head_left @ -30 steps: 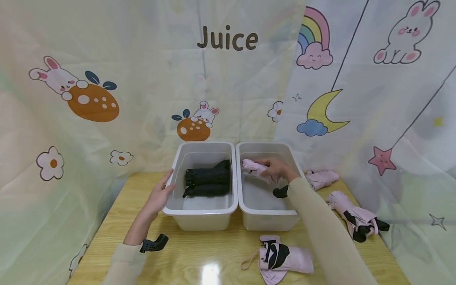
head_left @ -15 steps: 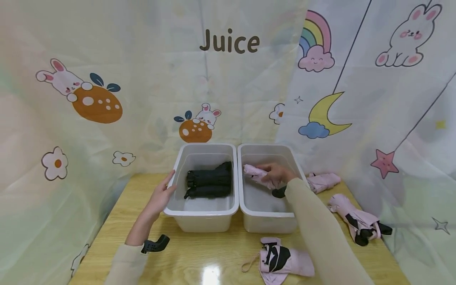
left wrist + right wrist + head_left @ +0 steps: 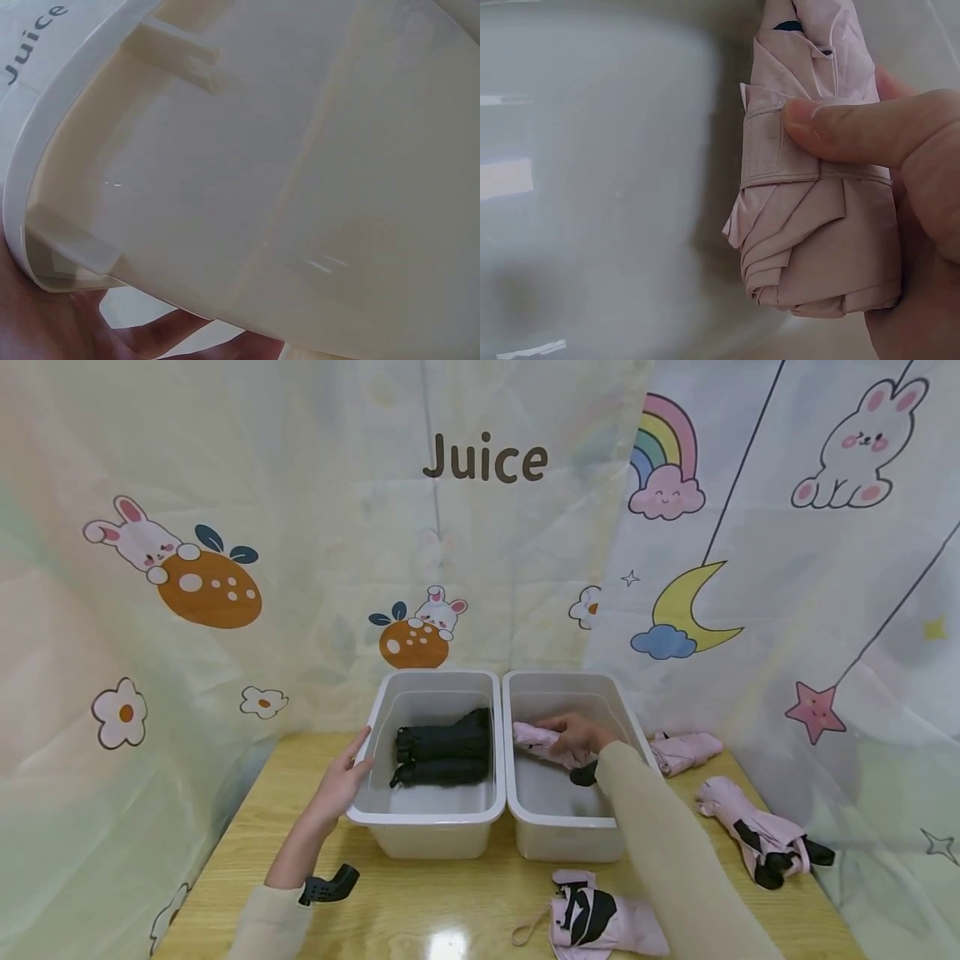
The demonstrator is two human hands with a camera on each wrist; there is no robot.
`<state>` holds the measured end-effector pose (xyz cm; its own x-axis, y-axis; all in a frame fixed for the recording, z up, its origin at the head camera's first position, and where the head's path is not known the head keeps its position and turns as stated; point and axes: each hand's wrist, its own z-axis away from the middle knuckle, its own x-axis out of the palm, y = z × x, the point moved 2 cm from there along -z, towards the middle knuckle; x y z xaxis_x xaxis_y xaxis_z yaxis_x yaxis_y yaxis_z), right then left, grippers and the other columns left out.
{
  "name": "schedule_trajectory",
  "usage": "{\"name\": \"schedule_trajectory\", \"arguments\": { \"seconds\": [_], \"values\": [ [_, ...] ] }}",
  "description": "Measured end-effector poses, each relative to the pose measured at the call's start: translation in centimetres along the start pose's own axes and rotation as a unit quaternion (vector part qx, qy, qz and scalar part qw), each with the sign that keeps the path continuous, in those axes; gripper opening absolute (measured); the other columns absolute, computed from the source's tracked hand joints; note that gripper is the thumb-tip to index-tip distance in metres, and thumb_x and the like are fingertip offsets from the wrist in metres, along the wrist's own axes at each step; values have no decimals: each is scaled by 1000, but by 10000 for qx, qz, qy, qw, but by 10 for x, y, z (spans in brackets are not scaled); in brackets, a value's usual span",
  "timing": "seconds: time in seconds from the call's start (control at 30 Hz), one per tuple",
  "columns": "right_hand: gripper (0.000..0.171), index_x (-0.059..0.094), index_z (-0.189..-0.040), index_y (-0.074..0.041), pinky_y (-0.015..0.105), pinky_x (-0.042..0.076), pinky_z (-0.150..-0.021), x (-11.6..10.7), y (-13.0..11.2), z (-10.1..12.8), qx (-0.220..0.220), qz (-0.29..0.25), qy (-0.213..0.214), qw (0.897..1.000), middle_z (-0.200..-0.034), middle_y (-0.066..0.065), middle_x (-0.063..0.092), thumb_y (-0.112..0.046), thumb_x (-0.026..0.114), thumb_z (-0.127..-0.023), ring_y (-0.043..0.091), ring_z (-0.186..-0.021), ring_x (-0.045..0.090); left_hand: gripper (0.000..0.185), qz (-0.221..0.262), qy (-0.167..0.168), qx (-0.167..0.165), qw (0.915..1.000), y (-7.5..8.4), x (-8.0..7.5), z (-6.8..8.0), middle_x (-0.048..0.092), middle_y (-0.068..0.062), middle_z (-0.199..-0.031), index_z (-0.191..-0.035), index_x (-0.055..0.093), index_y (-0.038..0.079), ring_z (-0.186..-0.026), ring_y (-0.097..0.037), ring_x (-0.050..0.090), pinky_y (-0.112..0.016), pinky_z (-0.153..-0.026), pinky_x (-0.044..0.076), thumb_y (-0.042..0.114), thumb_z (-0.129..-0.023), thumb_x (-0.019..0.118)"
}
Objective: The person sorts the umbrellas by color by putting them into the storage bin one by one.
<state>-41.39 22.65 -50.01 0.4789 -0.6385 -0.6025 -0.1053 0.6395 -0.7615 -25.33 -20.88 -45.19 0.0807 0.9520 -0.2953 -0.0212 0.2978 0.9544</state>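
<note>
Gripping a pink folded umbrella with its thumb over the fastening strap, the right hand is held inside the right white plastic bin. Black folded umbrellas are contained in the left bin, whose left rim is touched by nearly straight fingers of the left hand. The pink umbrella could be loosened if its strap were dragged open by the thumb.

Pale pink umbrella, black bundles, white bins, cream sleeves, yellow wood-grain table, pale rabbit-print curtain
</note>
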Motion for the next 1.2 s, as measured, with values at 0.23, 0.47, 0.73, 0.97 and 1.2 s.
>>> {"name": "schedule_trajectory", "arguments": {
  "seconds": [0.23, 0.47, 0.73, 0.97, 1.2],
  "values": [
    [66, 61, -133, -8, 32, 45, -84, 5, 4, -2, 69, -105, -116, 9999, -120, 13, 62, 0, 80, -70, 24, -101, 53, 58, -18, -7, 11, 10000, -1, 1, 3, 24, -28, -153, -157, 17, 26, -122, -50, 46, -52, -83, 51, 23, -105, 41],
    [63, 62, -131, -5, 32, 47, -83, 9, 1, -1, 28, -74, -78, 9999, -118, 13, 63, 3, 78, -70, 25, -100, 53, 57, -24, 21, -4, 10000, -2, 0, 5, 23, -26, -154, -157, 18, 27, -126, -48, 43, -49, -84, 51, 24, -105, 42],
    [58, 64, -129, -7, 36, 45, -90, 10, -8, 4, 181, 416, 80, 9989, -120, 8, 65, 2, 76, -74, 22, -103, 53, 56, 7, -34, 91, 10000, -4, 2, 2, 13, -13, -160, -157, 20, 26, -129, -44, 40, -52, -92, 46, 24, -105, 42],
    [54, 58, -132, 1, 42, 46, -94, -2, -30, 11, -48, 798, 97, 9968, -123, 21, 62, -5, 74, -81, 33, -115, 56, 57, -114, -41, 27, 9999, -2, 3, 4, 20, -19, -157, -157, 18, 27, -128, -44, 42, -53, -91, 46, 25, -105, 41],
    [47, 52, -138, 0, 49, 42, -98, -31, -71, 33, -74, 1056, -136, 9943, -133, 22, 55, -11, 62, -93, 36, -120, 52, 58, -228, -109, 50, 9997, -1, 0, -1, 15, -18, -159, -157, 15, 26, -131, -44, 37, -56, -95, 42, 23, -105, 40]
  ]
}}
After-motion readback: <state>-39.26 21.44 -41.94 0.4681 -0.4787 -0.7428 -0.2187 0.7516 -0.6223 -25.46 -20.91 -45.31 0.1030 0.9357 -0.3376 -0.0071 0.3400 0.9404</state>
